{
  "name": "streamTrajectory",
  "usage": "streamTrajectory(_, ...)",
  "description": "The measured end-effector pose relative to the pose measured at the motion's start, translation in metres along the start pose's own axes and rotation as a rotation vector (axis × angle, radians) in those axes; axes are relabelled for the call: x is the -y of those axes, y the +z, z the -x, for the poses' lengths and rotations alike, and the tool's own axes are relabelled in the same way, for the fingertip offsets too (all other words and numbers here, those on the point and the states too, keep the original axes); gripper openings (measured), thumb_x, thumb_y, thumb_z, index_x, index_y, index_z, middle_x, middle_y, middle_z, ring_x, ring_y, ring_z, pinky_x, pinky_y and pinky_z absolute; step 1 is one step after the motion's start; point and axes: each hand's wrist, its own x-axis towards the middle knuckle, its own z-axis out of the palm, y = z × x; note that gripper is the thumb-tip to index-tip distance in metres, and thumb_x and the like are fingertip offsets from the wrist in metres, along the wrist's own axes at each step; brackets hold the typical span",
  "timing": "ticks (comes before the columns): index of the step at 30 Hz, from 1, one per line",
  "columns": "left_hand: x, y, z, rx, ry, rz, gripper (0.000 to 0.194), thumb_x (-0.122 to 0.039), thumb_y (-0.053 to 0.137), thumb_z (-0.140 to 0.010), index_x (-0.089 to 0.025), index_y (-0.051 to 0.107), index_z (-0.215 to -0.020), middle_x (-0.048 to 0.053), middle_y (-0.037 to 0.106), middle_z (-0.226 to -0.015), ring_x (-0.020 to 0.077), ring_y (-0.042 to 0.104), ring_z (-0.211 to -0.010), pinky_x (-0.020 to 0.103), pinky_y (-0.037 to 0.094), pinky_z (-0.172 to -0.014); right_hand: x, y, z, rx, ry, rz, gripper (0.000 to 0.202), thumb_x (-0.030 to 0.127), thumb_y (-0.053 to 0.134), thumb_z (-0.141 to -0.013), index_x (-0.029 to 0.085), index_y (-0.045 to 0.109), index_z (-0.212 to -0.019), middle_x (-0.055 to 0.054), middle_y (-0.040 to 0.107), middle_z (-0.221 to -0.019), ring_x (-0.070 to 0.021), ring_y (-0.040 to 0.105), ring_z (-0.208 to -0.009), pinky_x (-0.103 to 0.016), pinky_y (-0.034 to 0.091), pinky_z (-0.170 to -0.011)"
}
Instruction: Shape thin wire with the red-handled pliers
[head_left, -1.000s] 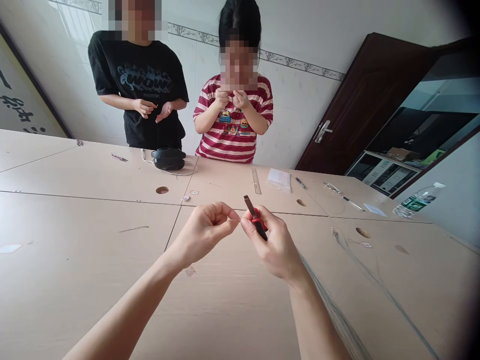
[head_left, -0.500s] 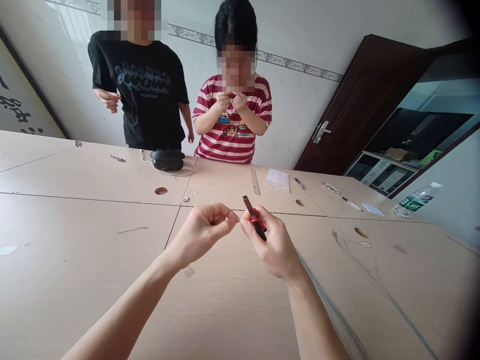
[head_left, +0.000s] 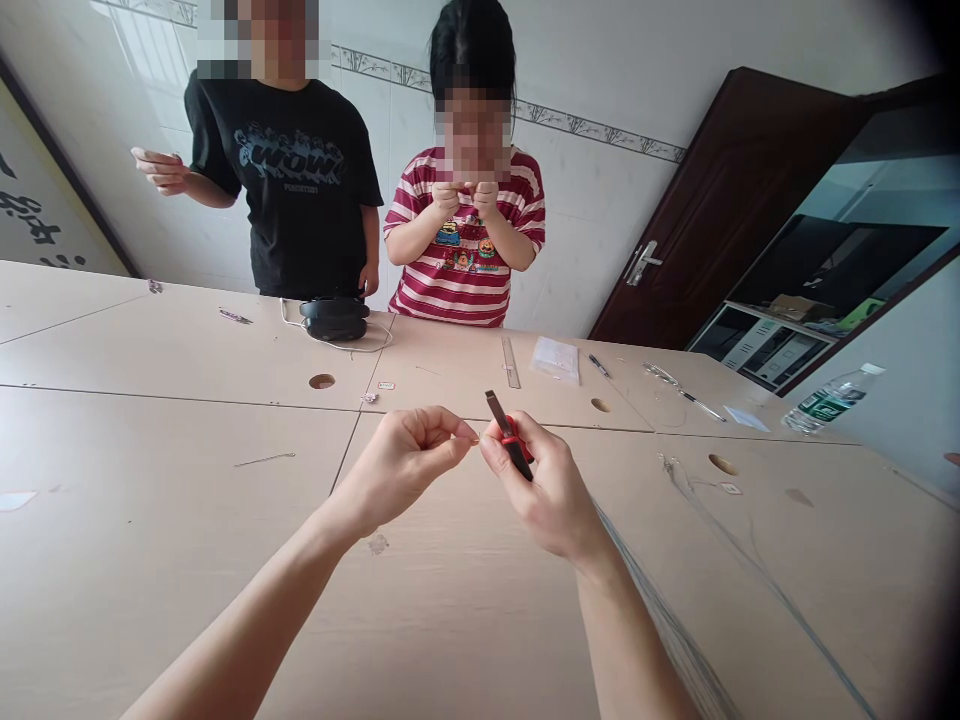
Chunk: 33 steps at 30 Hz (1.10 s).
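Note:
Over the near side of the table, my left hand [head_left: 409, 460] is closed in a pinch, thumb against forefinger. A tiny thin wire-like bit shows at its fingertips, too small to name. Close beside it, my right hand [head_left: 544, 480] is wrapped round a small hand tool with a flat dark metal end and red-and-black grips [head_left: 508, 430]; its exact kind is unclear. The right thumb and forefinger almost touch the left fingertips. A bundle of thin grey wires [head_left: 660, 610] lies on the table, partly hidden by my right forearm.
Across the table [head_left: 442, 620] stand two people, one in black [head_left: 300, 200], one in red stripes [head_left: 457, 280]. Lying about are a black headset-like device [head_left: 334, 318], a ruler [head_left: 510, 362], a plastic bag [head_left: 555, 360], a pen [head_left: 598, 366], a water bottle [head_left: 832, 400] and more wires [head_left: 772, 570].
The person in black has swung a hand outward and up to the left. Both my hands and the tool stay almost where they were.

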Motion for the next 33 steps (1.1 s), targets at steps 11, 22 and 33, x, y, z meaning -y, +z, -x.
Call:
streamTrajectory(11, -0.0005, -0.0001, 0.0012, -0.007, -0.005, 0.002, 0.020, -0.035, 0.058, -0.087, -0.018, 0.068, -0.085, -0.002, 0.056, -0.069, 0.0079, 0.035, -0.056, 0.023, 0.026, -0.050, 0.0007, 0.0005, 0.0008, -0.004, 0.017, 0.004, 0.019, 0.033, 0.050, -0.092, 0.021, 0.047, -0.078, 0.005, 0.042, -0.066, -0.0105, 0.039, -0.058, -0.024, 0.034, -0.058)
streamTrajectory(22, -0.0003, -0.0006, 0.0008, -0.018, -0.012, -0.005, 0.020, -0.036, 0.059, -0.086, -0.018, 0.068, -0.086, -0.001, 0.056, -0.070, 0.0083, 0.035, -0.056, 0.023, 0.026, -0.050, -0.0005, 0.0015, 0.0003, 0.002, 0.018, 0.008, 0.016, 0.031, 0.050, -0.092, 0.020, 0.047, -0.080, 0.004, 0.045, -0.067, -0.0106, 0.040, -0.060, -0.024, 0.035, -0.060)
streamTrajectory(33, -0.0044, -0.0007, 0.0010, -0.028, -0.026, -0.013, 0.023, -0.038, 0.059, -0.084, -0.018, 0.068, -0.086, 0.001, 0.061, -0.075, 0.0099, 0.045, -0.059, 0.022, 0.032, -0.051, 0.0007, 0.0019, 0.0010, 0.015, 0.014, 0.007, 0.015, 0.031, 0.049, -0.092, 0.020, 0.048, -0.082, 0.003, 0.048, -0.070, -0.0115, 0.043, -0.062, -0.025, 0.036, -0.061)
